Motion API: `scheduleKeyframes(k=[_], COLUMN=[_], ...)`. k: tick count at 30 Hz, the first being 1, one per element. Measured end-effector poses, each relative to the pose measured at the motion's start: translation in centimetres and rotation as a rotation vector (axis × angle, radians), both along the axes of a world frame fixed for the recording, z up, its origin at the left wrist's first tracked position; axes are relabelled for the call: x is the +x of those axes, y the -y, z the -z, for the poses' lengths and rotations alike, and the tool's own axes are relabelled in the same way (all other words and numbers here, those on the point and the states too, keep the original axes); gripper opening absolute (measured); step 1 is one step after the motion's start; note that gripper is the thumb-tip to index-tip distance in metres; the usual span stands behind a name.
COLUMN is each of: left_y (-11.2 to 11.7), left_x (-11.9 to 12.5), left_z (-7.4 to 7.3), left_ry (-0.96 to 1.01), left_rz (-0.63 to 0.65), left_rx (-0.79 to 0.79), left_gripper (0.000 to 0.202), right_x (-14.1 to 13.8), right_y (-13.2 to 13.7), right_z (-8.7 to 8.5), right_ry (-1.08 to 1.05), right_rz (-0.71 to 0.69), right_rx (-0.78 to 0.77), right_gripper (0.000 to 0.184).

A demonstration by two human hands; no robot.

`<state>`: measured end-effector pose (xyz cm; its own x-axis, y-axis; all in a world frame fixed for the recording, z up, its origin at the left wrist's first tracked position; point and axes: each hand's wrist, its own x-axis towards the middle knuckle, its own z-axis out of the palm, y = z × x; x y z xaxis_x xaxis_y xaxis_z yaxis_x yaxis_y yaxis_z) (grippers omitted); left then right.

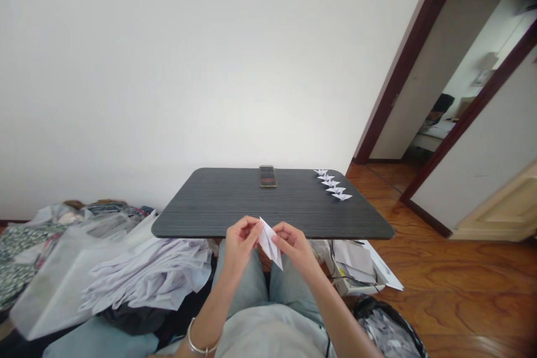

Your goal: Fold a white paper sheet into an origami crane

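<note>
White folded paper [269,244] pinched between left hand [240,244] and right hand [296,246].

A home room: a wood floor [461,302], a doorway [423,78] to a bedroom with a bed [432,131], and piled clothes [25,251] at left.

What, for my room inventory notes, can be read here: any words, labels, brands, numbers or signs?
No text here can be read and quoted.
The phone on the dark table: nothing legible.
The papers by the table's right corner: marks too small to read.
The small yellow label beside them: too small to read.
The folded white paper between the left hand and right hand: no writing visible.
</note>
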<state>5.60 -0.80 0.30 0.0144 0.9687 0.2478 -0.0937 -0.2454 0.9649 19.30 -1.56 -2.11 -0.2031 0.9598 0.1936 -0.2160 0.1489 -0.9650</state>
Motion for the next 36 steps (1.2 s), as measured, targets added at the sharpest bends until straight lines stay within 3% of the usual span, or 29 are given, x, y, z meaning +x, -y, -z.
scheduleKeyframes(k=[9,19,22,27,36], left_y=[-0.2,-0.7,-0.9,-0.9,-0.9], left_x=[-0.3,-0.8,-0.5,-0.1,-0.1], left_z=[1.0,1.5,1.8,2.0,2.4], left_ry=[-0.179,-0.351,-0.287,-0.018,0.149], left_rz=[-0.073,0.023,0.064,0.208,0.227], left_rx=[0.112,0.174,0.119,-0.060,-0.216], left_gripper=[0.017,0.011,0.013,0.017,0.009], right_x=[-0.2,0.1,0.2,0.2,-0.2], right_y=[0.0,-0.6,-0.6,-0.4,-0.3], right_z=[-0.2,1.1,1.2,1.0,1.0], right_ry=[0.077,-0.021,-0.060,-0.096,-0.104], right_rz=[-0.062,0.034,0.067,0.103,0.135], right_rx=[0.010,0.006,0.014,0.033,0.050], right_gripper=[0.030,0.027,0.026,0.025,0.015])
